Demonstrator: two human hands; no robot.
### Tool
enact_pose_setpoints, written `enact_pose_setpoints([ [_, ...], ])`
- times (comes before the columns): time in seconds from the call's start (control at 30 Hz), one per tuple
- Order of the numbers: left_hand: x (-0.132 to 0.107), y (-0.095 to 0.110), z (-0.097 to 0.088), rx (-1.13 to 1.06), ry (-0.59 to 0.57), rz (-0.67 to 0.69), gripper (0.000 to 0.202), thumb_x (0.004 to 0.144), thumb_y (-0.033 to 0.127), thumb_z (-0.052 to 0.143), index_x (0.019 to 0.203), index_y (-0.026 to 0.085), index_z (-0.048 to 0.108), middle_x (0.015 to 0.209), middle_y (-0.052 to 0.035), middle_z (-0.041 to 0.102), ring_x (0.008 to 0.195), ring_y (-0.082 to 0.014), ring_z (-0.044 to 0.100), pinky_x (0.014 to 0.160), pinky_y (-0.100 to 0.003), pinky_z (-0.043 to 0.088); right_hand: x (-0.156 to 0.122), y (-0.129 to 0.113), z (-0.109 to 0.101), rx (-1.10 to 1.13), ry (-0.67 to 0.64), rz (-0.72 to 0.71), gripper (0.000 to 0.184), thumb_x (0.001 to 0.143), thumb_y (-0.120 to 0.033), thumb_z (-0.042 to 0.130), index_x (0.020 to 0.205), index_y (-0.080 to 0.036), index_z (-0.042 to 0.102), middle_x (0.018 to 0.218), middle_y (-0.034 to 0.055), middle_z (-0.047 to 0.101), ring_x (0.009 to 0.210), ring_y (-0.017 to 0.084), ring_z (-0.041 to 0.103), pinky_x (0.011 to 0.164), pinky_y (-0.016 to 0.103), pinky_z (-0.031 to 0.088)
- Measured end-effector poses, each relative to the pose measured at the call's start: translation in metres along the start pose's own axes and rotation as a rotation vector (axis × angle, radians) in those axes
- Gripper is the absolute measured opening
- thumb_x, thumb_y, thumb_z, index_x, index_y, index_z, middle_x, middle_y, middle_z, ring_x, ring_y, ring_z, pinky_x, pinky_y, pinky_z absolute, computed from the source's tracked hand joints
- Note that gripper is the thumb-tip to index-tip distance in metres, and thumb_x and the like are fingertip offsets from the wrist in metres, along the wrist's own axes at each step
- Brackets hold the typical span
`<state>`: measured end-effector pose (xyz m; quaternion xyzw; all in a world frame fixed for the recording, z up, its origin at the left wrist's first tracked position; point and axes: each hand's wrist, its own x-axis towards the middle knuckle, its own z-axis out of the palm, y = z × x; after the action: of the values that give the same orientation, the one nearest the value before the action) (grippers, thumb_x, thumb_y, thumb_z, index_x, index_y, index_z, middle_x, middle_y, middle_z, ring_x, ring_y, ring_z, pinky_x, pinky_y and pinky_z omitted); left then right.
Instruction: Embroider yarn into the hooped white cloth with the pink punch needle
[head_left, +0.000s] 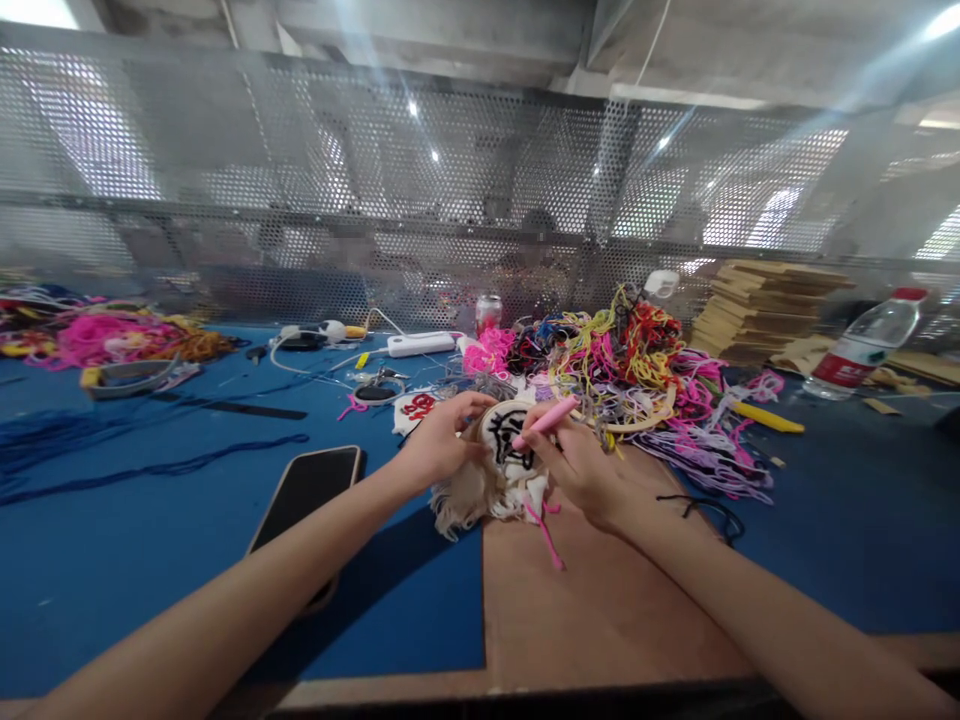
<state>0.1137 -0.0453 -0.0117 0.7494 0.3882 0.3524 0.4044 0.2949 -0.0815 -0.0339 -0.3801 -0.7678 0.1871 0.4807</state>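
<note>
My left hand (442, 440) is closed on the left rim of a small embroidery hoop (495, 408). White fabric with a black yarn design (504, 436) is stretched in it, and frayed cream cloth hangs below. In my right hand (581, 465) is a pink punch needle pen (551, 418), its tip end at the black design. Pink yarn (546, 535) dangles beneath the hoop onto the brown cardboard (600, 610). Just left of the hoop lies a white piece with red stitching (415, 408). The pen's very tip is too small to make out.
A phone (311, 490) lies left of my left forearm. Tangled coloured yarn (600, 350) heaps behind the hoop, near a can (488, 312) and a white power strip (421, 344). A water bottle (862, 345), stacked cardboard (750, 310) and a yellow-handled tool (769, 417) are at right.
</note>
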Motion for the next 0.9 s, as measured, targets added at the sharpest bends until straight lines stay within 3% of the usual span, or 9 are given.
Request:
enact_pose_setpoints([
  [0.27, 0.0007, -0.0049, 0.0019, 0.038, 0.008, 0.049, 0.042, 0.057, 0.005, 0.059, 0.097, 0.017, 0.053, 0.1, -0.0048, 0.062, 0.094, -0.0192, 0.057, 0.083, -0.035, 0.042, 0.0007, 0.0018, 0.0005, -0.039, -0.035, -0.069, 0.008, 0.081, -0.03, 0.053, 0.079, -0.023, 0.055, 0.082, 0.0024, 0.059, 0.077, 0.016, 0.054, 0.071, 0.031, 0.039],
  [0.63, -0.0012, -0.0078, 0.0033, 0.088, 0.04, 0.128, 0.042, 0.057, 0.003, 0.056, 0.097, 0.017, 0.055, 0.099, -0.004, 0.062, 0.096, -0.0197, 0.056, 0.085, -0.035, 0.041, -0.0009, 0.0016, 0.0065, -0.073, -0.027, -0.103, 0.01, 0.077, -0.029, 0.058, 0.069, -0.022, 0.06, 0.074, 0.0018, 0.06, 0.065, 0.014, 0.054, 0.059, 0.028, 0.041],
  [0.9, -0.0004, -0.0082, 0.0033, 0.138, 0.053, 0.085, 0.049, 0.053, -0.001, 0.052, 0.099, 0.015, 0.056, 0.101, -0.0042, 0.063, 0.094, -0.0184, 0.056, 0.085, -0.031, 0.042, 0.0008, -0.0036, 0.0038, -0.323, -0.073, -0.315, 0.019, 0.081, -0.033, 0.054, 0.072, -0.018, 0.059, 0.071, 0.0038, 0.061, 0.068, 0.014, 0.054, 0.063, 0.027, 0.039],
])
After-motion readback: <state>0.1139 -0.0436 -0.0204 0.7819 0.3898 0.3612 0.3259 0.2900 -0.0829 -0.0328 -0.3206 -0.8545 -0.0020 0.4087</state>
